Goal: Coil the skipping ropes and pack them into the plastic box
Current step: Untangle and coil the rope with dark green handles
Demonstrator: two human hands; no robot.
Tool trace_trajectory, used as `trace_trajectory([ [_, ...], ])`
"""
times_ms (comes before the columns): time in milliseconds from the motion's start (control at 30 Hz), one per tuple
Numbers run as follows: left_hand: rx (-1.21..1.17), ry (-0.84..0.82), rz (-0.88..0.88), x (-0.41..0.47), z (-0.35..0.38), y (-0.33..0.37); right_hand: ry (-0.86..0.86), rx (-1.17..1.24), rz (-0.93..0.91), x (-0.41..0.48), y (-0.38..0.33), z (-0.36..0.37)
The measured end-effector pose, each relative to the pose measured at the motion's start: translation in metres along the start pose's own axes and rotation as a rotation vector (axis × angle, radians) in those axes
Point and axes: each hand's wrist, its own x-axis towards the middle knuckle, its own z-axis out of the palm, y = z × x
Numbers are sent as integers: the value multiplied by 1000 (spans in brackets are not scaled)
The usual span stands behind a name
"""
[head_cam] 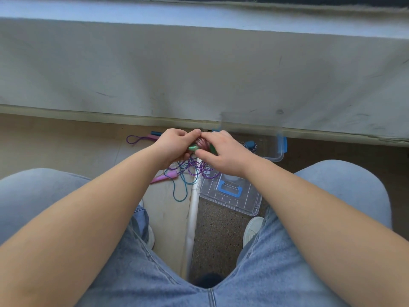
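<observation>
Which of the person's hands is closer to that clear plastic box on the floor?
Right. The right hand appears just beside the plastic box, at its near-left corner. The left hand is farther left, both hands gripping the coiled rope between them.

Plastic box point(279, 151) blurred; hands point(194, 147) hide coiled rope's middle

Soft even daylight from the top edge, faint shadows, wide-angle bowing at the edges, plastic box point(279, 149) motion-blurred
</observation>
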Motion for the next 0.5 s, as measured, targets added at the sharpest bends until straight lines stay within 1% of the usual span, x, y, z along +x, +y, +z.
trace_trajectory([
  [67, 38, 46, 74, 0, 2, 1, 69, 130, 6, 0, -3, -1],
  [133, 29, 65, 101, 0, 3, 1, 102, 231, 40, -2, -3, -2],
  [233, -37, 83, 125, 0, 3, 3, 169, 309, 68, -3, -1, -3],
  [367, -111, 130, 232, -1, 7, 6, 267, 521, 137, -1, -1, -7],
  [500, -112, 143, 254, -2, 10, 5, 265, 589, 150, 0, -1, -10],
])
